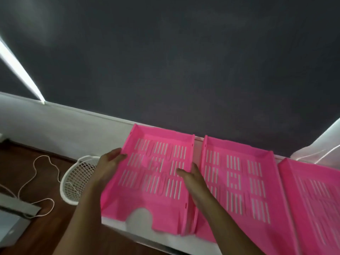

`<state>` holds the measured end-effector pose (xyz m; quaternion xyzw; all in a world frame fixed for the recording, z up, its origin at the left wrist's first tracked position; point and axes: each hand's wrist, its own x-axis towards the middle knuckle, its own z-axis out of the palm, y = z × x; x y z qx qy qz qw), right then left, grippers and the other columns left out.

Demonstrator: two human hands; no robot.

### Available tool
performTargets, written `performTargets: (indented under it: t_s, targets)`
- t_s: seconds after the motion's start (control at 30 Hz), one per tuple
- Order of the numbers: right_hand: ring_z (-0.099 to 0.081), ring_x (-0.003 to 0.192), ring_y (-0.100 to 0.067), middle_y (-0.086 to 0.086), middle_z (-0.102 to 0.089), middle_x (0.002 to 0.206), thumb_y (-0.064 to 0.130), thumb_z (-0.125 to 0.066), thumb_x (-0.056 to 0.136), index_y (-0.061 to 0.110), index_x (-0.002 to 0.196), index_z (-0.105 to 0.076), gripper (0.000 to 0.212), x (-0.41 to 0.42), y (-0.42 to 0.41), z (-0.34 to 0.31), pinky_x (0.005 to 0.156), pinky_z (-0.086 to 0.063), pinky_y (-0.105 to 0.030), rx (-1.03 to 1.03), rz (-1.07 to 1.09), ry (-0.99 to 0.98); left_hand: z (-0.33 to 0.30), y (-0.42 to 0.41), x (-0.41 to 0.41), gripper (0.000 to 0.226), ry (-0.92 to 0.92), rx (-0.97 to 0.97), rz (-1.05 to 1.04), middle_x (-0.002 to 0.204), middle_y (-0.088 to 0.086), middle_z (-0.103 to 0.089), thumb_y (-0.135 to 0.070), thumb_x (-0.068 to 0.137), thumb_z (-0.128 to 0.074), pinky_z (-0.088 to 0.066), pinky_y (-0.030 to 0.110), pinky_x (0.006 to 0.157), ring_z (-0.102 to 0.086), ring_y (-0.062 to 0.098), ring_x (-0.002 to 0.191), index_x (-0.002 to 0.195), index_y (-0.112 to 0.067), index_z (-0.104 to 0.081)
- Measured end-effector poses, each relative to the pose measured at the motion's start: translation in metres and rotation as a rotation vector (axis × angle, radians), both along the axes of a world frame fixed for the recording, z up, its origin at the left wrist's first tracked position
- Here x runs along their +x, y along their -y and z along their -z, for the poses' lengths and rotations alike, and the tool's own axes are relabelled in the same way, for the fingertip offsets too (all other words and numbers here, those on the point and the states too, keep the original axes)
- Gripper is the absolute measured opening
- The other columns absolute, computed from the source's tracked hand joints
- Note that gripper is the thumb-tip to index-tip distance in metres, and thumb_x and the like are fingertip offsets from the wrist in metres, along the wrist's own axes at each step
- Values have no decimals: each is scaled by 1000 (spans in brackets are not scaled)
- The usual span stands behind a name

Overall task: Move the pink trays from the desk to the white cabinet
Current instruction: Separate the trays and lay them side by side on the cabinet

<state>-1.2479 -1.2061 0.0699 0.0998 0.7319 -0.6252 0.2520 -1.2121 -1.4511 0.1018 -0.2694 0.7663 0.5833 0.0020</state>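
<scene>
Hands gripped opposite side walls of the leftmost pink tray (156, 173): left hand (110, 162) on the outer wall, right hand (191, 174) between it and the middle tray (237, 181), seemingly steadying it level on the white surface (139, 230). A third tray (312, 196) lay beside them.

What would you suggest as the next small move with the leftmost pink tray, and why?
Probably lower it flat and let go: the left hand and right hand grip the leftmost tray's sides, and it sits slightly askew beside the middle tray on the white surface.
</scene>
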Motion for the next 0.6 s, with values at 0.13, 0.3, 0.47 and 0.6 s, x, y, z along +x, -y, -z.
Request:
performTargets:
  t_s: [0.13,0.3,0.47,0.6]
  targets:
    - [-14,155,-26,-4,-2,170,40,-55,97,18,161,4,90,-1,0,-6,121,-21,-41,93,-41,-9,11,-1,-5,24,15,-75,2,89,-20,-80,-11,96,-58,-49,30,85,-72,3,87,107,-31,-67]
    - [-21,154,-18,0,-17,168,32,-57,98,16,161,-14,78,2,-14,-13,122,-19,-32,219,-38,-224,13,-31,-15,62,-87,-367,46,152,16,-45,-26,94,-64,-35,38,109,-45,36,139,149,-13,-40]
    - [-43,141,-14,-3,-43,157,8,-62,96,13,153,-40,61,-1,-66,-13,118,-32,-33,135,252,-331,23,-115,-25,74,-73,-255,331,165,3,-26,-42,96,-57,-22,34,114,-28,26,150,158,-20,-23]
    - [-52,133,-16,-1,-54,148,10,-61,96,12,147,-50,53,2,-134,-17,113,-36,-31,339,437,-388,39,-177,-30,84,-14,-109,513,167,1,-19,-41,96,-58,-18,21,110,-24,20,151,160,-16,-9]
